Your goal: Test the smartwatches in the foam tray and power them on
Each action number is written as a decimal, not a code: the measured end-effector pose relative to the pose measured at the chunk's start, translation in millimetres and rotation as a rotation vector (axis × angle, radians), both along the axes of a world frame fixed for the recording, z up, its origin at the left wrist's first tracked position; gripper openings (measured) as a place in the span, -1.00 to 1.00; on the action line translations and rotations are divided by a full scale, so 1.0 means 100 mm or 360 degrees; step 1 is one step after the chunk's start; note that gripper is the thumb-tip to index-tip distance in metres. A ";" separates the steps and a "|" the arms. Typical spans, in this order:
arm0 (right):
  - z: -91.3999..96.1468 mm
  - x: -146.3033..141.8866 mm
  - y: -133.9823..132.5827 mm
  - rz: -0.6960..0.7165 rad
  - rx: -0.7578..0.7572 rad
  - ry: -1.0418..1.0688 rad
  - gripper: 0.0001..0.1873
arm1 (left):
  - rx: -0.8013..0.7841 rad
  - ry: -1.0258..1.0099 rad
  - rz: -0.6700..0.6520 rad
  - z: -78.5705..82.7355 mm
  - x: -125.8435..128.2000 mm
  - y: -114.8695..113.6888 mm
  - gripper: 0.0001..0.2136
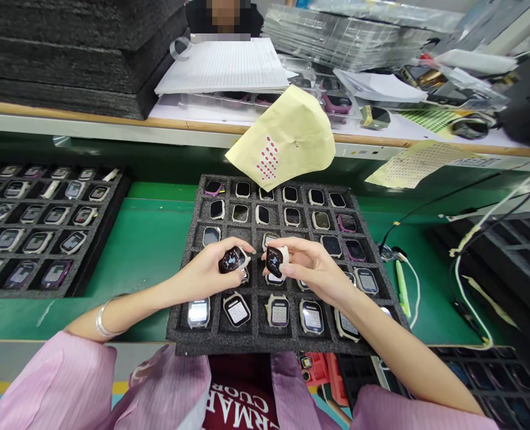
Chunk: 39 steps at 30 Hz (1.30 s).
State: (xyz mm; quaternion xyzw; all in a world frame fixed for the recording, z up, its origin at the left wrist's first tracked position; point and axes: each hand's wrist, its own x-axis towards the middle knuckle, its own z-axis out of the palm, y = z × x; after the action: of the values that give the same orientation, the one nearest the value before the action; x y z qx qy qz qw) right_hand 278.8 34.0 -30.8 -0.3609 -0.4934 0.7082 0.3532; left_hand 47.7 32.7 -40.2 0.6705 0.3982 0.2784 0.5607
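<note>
Left hand (206, 264) and right hand (317, 266) each pinch one smartwatch (274, 261).
The two watches (233, 259) are between the hands, near but apart; the right one's long side seems to run near to far. One black foam tray (265, 346) lies under both hands, neither closer. Its two far rows hold six smartwatches (290, 194) each. A second tray (86, 258) sits left of the hands; two yellow papers (312, 134) hang beyond.
</note>
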 end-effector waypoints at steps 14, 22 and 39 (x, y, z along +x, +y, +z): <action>0.01 -0.01 -0.04 0.0050 0.0004 0.0004 -0.63 | 0.0115 -0.0033 0.0039 0.00 -0.02 -0.02 -0.63; 0.02 -0.01 -0.03 0.0021 0.0008 -0.0053 -0.66 | 0.0087 0.0013 0.0024 0.00 0.00 -0.02 -0.65; 0.02 0.01 -0.06 0.0047 0.0037 -0.0047 -0.63 | 0.0249 -0.0003 0.0004 0.05 -0.05 -0.08 -0.59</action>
State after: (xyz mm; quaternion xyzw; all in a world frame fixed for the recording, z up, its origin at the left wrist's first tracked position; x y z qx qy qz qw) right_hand 279.6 28.3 -29.0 -0.3600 -0.5121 0.7021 0.3395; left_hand 42.7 25.2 -35.0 0.7115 0.3754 0.3100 0.5067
